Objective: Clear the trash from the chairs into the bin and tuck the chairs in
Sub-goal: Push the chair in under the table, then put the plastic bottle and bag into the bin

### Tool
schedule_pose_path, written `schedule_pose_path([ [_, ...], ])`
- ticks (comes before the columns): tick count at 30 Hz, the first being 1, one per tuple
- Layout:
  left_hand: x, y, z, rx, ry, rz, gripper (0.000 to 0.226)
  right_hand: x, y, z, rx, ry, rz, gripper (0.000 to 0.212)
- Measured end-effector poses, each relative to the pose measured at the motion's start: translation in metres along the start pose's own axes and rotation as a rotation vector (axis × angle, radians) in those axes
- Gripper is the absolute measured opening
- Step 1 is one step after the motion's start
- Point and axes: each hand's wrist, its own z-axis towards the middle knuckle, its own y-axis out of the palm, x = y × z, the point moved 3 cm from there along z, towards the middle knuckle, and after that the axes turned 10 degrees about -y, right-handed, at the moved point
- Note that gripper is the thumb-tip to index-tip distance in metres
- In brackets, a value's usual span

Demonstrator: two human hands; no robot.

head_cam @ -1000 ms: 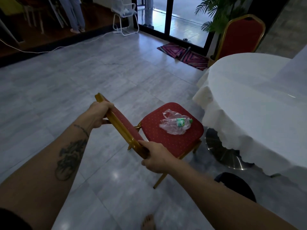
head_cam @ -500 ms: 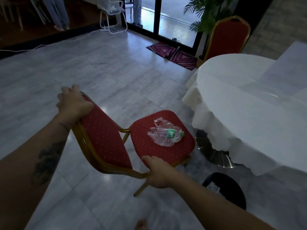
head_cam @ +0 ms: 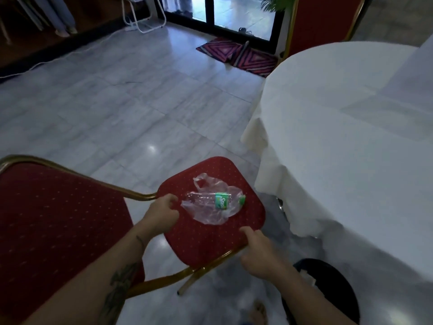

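Note:
A red chair with a gold frame stands before me, its seat point(head_cam: 208, 240) facing the table and its backrest point(head_cam: 58, 219) at my left. On the seat lie a crumpled clear plastic bag point(head_cam: 208, 214) and, on top of it, a crushed clear bottle point(head_cam: 218, 200) with a green label and cap. My left hand point(head_cam: 161, 213) curls over the seat's back edge, just left of the bag. My right hand point(head_cam: 257, 252) grips the seat's side edge by the gold rail. A black bin point(head_cam: 332, 292) sits on the floor under my right forearm.
A round table with a white cloth point(head_cam: 351, 137) fills the right side, its hem close to the seat. A second red chair point(head_cam: 323, 22) stands behind it. A patterned mat point(head_cam: 236, 53) lies by the glass door. A white cable point(head_cam: 46, 62) crosses the marble floor.
Both hands have left the backrest's frame and come down to the seat's edges. The view has moved closer and lower over the chair. Bag and bottle lie where they were.

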Motion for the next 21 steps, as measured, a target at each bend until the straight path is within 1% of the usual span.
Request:
schedule_pose_path([
  [1,-0.002,0.024,0.014,0.007,-0.010,-0.005,0.044,0.016,0.001,0.017,0.030,0.014,0.018,0.072],
  [2,-0.006,0.044,0.024,0.000,-0.002,-0.020,0.048,0.026,0.001,0.032,0.062,0.023,0.022,0.075],
  [5,-0.015,0.111,0.059,-0.014,-0.038,-0.030,0.066,0.051,0.008,0.085,0.098,0.016,-0.010,0.092],
  [8,-0.018,0.160,0.085,0.106,-0.047,-0.032,0.092,0.062,0.014,0.139,0.136,-0.054,-0.143,0.105],
  [10,-0.024,0.187,0.104,0.161,-0.041,-0.021,0.106,0.064,0.018,0.172,0.185,-0.128,-0.228,0.105],
  [11,-0.026,0.197,0.112,0.161,-0.055,-0.028,0.108,0.061,0.019,0.186,0.208,-0.169,-0.263,0.104],
  [13,-0.034,0.219,0.127,0.151,-0.097,-0.032,0.104,0.057,0.023,0.215,0.219,-0.230,-0.334,0.104],
  [16,-0.037,0.246,0.142,0.247,-0.124,0.036,0.090,0.059,0.034,0.252,0.177,-0.266,-0.408,0.101],
  [19,-0.035,0.254,0.149,0.328,-0.159,0.061,0.081,0.071,0.042,0.268,0.167,-0.267,-0.401,0.095],
  [21,-0.032,0.251,0.150,0.326,-0.150,0.087,0.075,0.077,0.044,0.268,0.184,-0.267,-0.412,0.098],
])
